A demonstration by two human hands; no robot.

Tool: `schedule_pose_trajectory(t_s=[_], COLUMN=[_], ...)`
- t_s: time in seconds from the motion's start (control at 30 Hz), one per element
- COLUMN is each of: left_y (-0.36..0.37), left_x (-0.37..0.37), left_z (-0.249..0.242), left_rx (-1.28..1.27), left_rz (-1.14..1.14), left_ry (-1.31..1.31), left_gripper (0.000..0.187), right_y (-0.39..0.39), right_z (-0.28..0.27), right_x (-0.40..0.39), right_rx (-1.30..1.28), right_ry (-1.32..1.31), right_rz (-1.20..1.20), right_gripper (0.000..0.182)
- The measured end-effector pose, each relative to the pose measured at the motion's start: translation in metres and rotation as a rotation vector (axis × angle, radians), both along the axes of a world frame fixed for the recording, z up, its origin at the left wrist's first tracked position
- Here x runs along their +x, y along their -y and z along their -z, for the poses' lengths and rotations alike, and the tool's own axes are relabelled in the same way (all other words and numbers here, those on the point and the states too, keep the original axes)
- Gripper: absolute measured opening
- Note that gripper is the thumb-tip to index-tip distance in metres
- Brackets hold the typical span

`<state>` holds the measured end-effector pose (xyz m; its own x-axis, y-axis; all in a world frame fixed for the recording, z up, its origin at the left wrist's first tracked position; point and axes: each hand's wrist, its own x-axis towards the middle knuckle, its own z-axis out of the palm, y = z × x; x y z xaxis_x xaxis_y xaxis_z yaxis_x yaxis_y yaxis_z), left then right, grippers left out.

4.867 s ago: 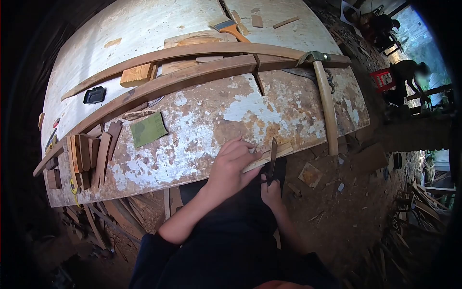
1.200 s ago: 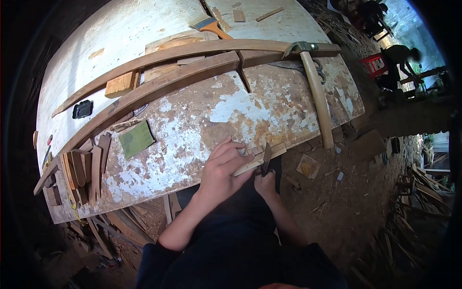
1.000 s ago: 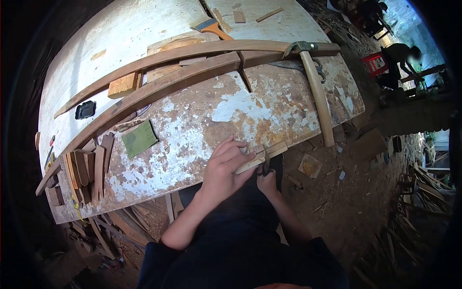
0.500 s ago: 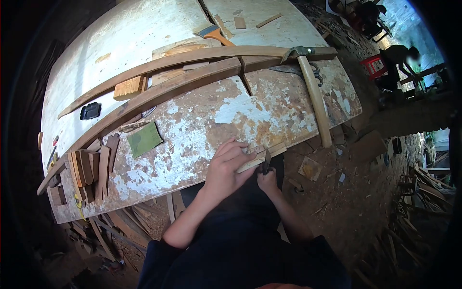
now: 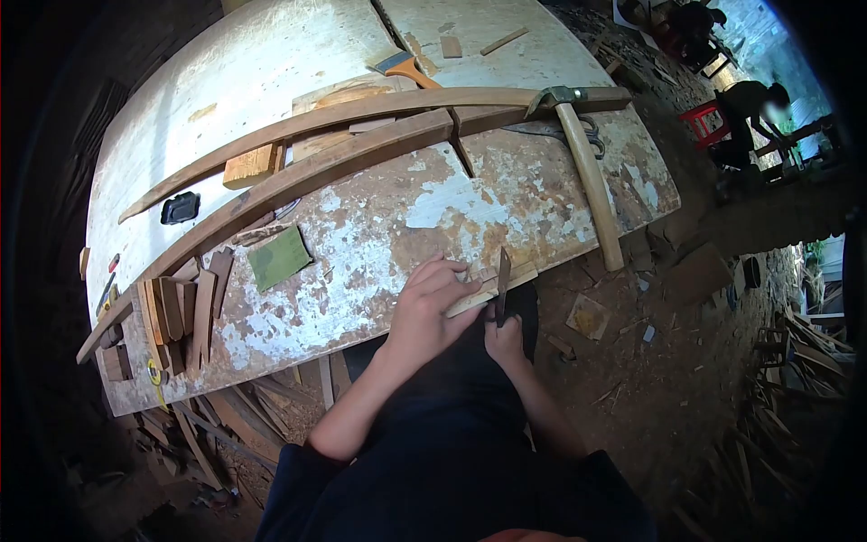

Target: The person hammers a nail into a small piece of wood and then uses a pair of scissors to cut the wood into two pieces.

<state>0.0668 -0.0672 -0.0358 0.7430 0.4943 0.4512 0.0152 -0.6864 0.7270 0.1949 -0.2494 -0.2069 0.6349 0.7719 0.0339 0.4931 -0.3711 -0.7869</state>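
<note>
My left hand (image 5: 432, 303) presses a small light wooden strip (image 5: 517, 279) against the front edge of the worn workbench (image 5: 361, 280). My right hand (image 5: 503, 339), just below the edge, is closed round the handle of a narrow saw-like blade (image 5: 504, 285). The blade points up and away from me and crosses the strip, to the right of my left fingers. The handle itself is mostly hidden inside my right hand.
Long curved wooden pieces (image 5: 307, 167) span the bench, with a hammer (image 5: 587, 176) at their right end. A green sandpaper piece (image 5: 279, 258), wood blocks (image 5: 167, 312), a black tray (image 5: 181, 208) and a brush (image 5: 406, 68) lie around. A person (image 5: 750, 113) is at the far right.
The blade has slid up and away from me across the strip, so more of it shows above the bench. The view has shifted slightly; my left hand stays on the strip.
</note>
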Motion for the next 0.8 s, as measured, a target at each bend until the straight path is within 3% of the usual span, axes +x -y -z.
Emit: schedule_pose_trajectory(t_s=[0.1,0.2,0.33,0.57,0.67,0.8], left_y=[0.002,0.006,0.002,0.004,0.003,-0.002], left_x=[-0.003,-0.002,0.0,0.001,0.003,0.004], left_z=[-0.001,0.003,-0.001,0.002,-0.004,-0.016], left_rx=[-0.006,-0.029,0.008,0.014,0.085,0.251], left_rz=[0.005,-0.026,-0.01,-0.03,-0.015,-0.031], left_ry=[0.001,0.006,0.012,0.027,0.025,0.015], left_gripper=[0.031,0.032,0.032,0.034,0.034,0.033], right_y=[0.006,-0.012,0.021,0.054,0.071,0.069], right_z=[0.015,-0.049,0.047,0.0,0.012,-0.017], right_x=[0.008,0.004,0.009,0.0,-0.015,-0.027], right_rx=[0.039,-0.032,-0.046,-0.095,-0.039,0.058], right_ry=[-0.105,-0.002,0.008,-0.097,0.075,-0.162], right_rz=[-0.007,0.011,-0.035,0.123,0.16,0.176], right_gripper=[0.019,0.019,0.017,0.025,0.025,0.02])
